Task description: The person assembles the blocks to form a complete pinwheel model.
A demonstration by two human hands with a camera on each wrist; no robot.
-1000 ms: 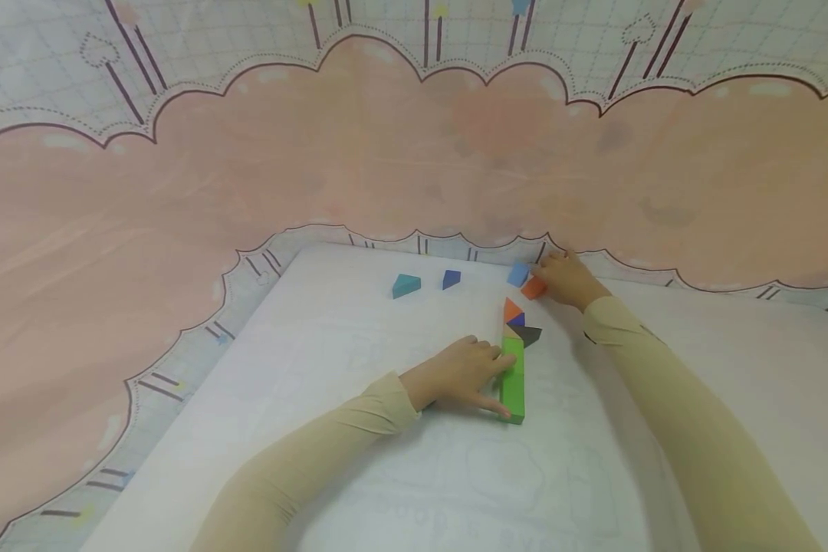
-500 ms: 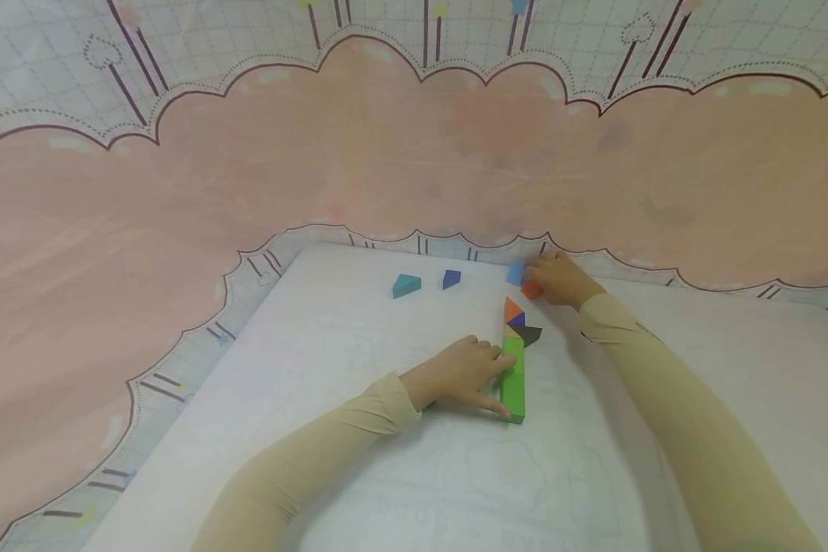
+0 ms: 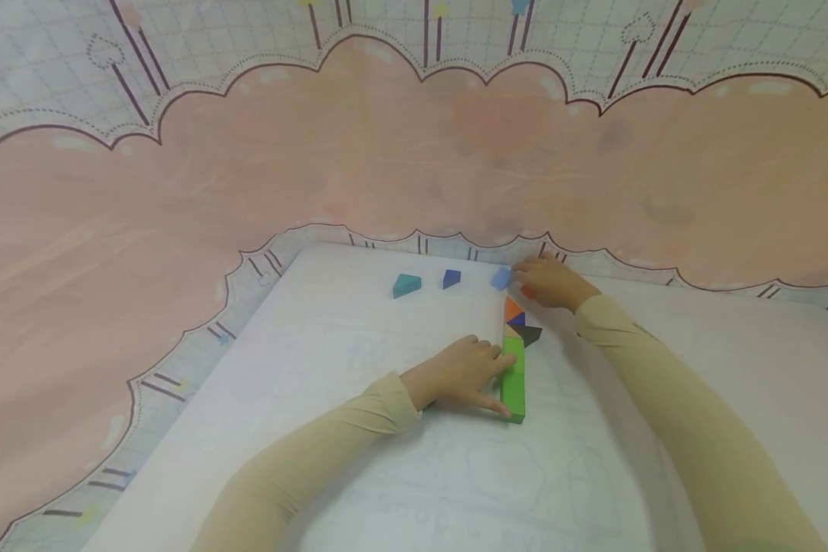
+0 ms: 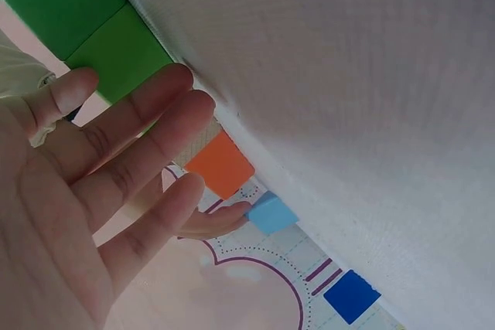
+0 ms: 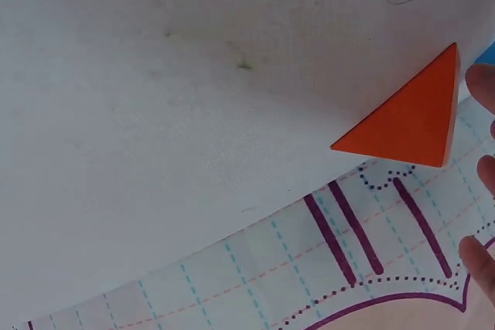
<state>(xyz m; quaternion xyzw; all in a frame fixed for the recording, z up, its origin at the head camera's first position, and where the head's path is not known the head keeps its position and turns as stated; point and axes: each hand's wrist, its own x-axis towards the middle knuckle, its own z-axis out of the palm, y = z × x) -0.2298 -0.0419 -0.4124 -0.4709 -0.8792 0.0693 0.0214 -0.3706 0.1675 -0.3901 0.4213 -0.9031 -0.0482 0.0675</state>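
My left hand [image 3: 465,372] rests against the left side of two green blocks [image 3: 514,387] placed end to end, its fingers mostly straight in the left wrist view. Beyond them the row carries on with a beige piece [image 3: 510,332], a black piece [image 3: 530,335], a blue piece [image 3: 519,319] and an orange piece [image 3: 513,309]. At the far edge, my right hand [image 3: 552,281] reaches with extended fingers to a light blue block [image 3: 501,277], fingertips right at its side. A loose orange triangular block [image 5: 414,117] lies by that hand, mostly hidden under it in the head view.
A teal block [image 3: 406,286] and a dark blue block [image 3: 451,279] lie to the left near the far edge of the white tabletop [image 3: 317,345]. A patterned cloth [image 3: 400,153] in peach and pale blue lies beyond the edge.
My right hand has slid left along the far edge, and the light blue block has shifted left with it. The loose orange block is now more covered. My left hand stays put.
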